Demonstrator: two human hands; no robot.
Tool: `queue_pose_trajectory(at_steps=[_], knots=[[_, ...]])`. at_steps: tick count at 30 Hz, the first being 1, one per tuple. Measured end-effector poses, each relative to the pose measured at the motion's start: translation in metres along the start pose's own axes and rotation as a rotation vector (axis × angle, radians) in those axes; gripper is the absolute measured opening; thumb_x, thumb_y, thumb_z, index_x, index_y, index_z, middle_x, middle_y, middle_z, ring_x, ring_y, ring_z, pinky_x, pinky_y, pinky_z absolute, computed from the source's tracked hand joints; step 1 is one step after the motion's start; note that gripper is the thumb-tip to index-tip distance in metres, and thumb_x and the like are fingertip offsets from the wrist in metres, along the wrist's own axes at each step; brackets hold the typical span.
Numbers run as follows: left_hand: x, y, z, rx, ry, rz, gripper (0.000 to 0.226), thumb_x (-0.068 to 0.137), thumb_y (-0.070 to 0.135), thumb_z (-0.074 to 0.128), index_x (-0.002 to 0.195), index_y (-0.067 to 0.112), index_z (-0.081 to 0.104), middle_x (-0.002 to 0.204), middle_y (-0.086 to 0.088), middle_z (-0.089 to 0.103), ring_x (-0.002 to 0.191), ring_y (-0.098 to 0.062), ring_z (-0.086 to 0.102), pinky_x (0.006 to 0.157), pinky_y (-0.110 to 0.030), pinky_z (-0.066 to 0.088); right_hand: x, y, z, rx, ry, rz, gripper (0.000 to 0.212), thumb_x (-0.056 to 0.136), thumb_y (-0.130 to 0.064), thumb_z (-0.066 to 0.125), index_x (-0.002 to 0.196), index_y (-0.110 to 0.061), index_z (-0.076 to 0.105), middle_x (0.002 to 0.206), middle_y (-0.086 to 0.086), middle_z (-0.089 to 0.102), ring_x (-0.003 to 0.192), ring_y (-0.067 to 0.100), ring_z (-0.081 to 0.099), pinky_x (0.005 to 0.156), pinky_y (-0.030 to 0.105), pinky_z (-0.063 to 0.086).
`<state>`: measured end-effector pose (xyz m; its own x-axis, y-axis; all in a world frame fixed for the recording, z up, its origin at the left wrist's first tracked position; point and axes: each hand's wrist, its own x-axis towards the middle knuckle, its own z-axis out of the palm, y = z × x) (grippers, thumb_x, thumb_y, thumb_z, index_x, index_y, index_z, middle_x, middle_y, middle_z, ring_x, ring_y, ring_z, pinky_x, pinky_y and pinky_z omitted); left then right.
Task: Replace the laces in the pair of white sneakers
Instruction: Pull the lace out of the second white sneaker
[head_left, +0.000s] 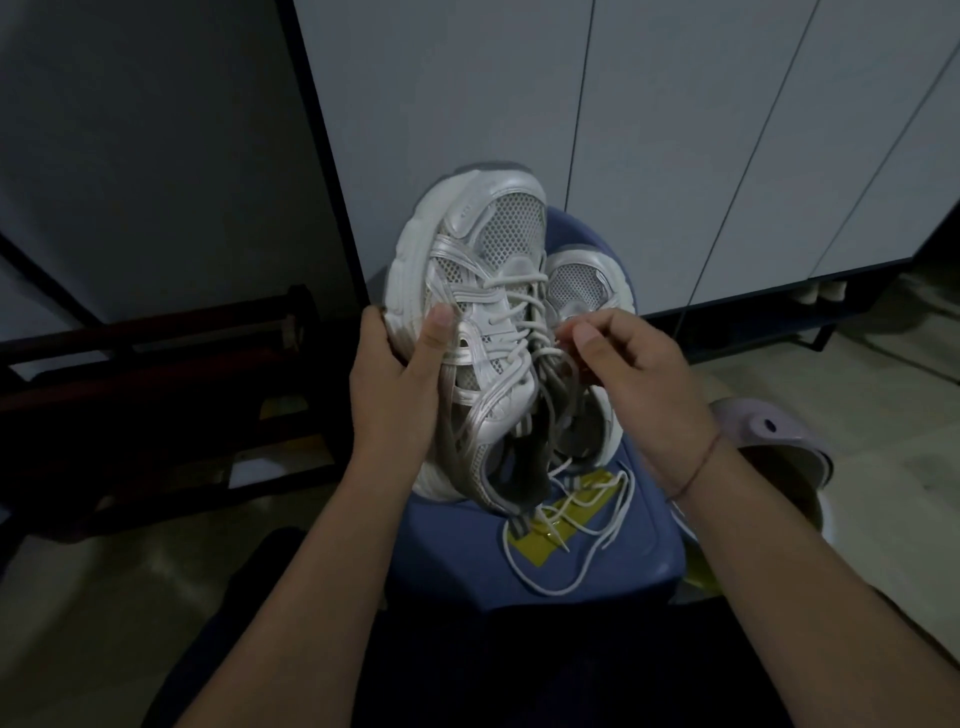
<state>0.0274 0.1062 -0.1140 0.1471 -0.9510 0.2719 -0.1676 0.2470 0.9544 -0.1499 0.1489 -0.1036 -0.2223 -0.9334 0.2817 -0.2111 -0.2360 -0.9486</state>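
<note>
– Gripping what, exactly, with the left hand (395, 384)?

– The raised sneaker (467, 312) at the middle of the frame. Its fingers curl round the chunky ribbed sole and the thumb presses on the glossy overlay straps of the upper.

– And the right hand (639, 374)?

– Thumb and forefinger are pinched together on a thin round lace (514, 332), just right of the eyelets. A reddish thread (701, 462) circles that wrist.

– How does the shoe look?

– White, toe pointing up the frame, with open mesh panels between smooth curved bands. The lace crosses the tongue in loose rungs, slack near the collar.

– Its partner?

– The second sneaker (587, 291) lies just right of it, partly hidden behind the right hand, with the same mesh toe. It rests on a blue plastic stool (597, 571).

– Anything else on the stool?

– A loose white lace (587, 525) coiled over a shiny yellow patch (524, 543), below the shoes.

– Farther out?

– A lilac foam clog (769, 436) at the right edge, flat grey cabinet doors (675, 130) across the top, and a dark wooden rack (156, 374) at the left.
</note>
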Motion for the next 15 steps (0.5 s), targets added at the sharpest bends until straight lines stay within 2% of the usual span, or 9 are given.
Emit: queue_pose_trajectory(at_steps=[5, 9, 12, 15], knots=[[-0.0042, 0.0018, 0.0030, 0.037, 0.000, 0.019, 0.025, 0.089, 0.046, 0.061, 0.092, 0.023, 0.053, 0.083, 0.014, 0.061, 0.069, 0.017, 0.056, 0.061, -0.002, 0.039, -0.0018, -0.0040, 0.0034, 0.057, -0.017, 0.063, 0.012, 0.083, -0.014, 0.069, 0.074, -0.020, 0.064, 0.064, -0.002, 0.062, 0.061, 0.009, 0.055, 0.058, 0.019, 0.049], [-0.0047, 0.0019, 0.0037, 0.044, 0.002, 0.017, 0.026, 0.089, 0.045, 0.063, 0.094, 0.021, 0.055, 0.082, 0.015, 0.061, 0.068, 0.017, 0.056, 0.060, -0.002, 0.039, -0.0016, -0.0015, 0.0051, -0.021, 0.013, 0.076, 0.013, 0.077, -0.015, 0.075, 0.073, -0.020, 0.064, 0.066, 0.005, 0.062, 0.062, 0.014, 0.054, 0.060, 0.029, 0.051], [-0.0060, 0.0027, 0.0050, 0.047, -0.008, 0.025, 0.023, 0.089, 0.043, 0.064, 0.094, 0.022, 0.055, 0.080, 0.017, 0.062, 0.069, 0.017, 0.057, 0.061, -0.001, 0.039, -0.0004, 0.0009, 0.0055, -0.037, -0.015, 0.066, 0.015, 0.079, -0.013, 0.072, 0.069, -0.019, 0.064, 0.063, -0.003, 0.062, 0.062, 0.007, 0.054, 0.062, 0.022, 0.049], [-0.0067, 0.0034, 0.0036, 0.070, -0.001, 0.047, 0.023, 0.089, 0.042, 0.064, 0.094, 0.022, 0.054, 0.079, 0.018, 0.061, 0.070, 0.018, 0.057, 0.061, -0.001, 0.039, 0.0004, -0.0006, 0.0027, -0.108, -0.029, 0.030, 0.020, 0.086, -0.016, 0.066, 0.067, -0.023, 0.061, 0.057, -0.013, 0.060, 0.055, -0.002, 0.051, 0.058, 0.013, 0.045]])
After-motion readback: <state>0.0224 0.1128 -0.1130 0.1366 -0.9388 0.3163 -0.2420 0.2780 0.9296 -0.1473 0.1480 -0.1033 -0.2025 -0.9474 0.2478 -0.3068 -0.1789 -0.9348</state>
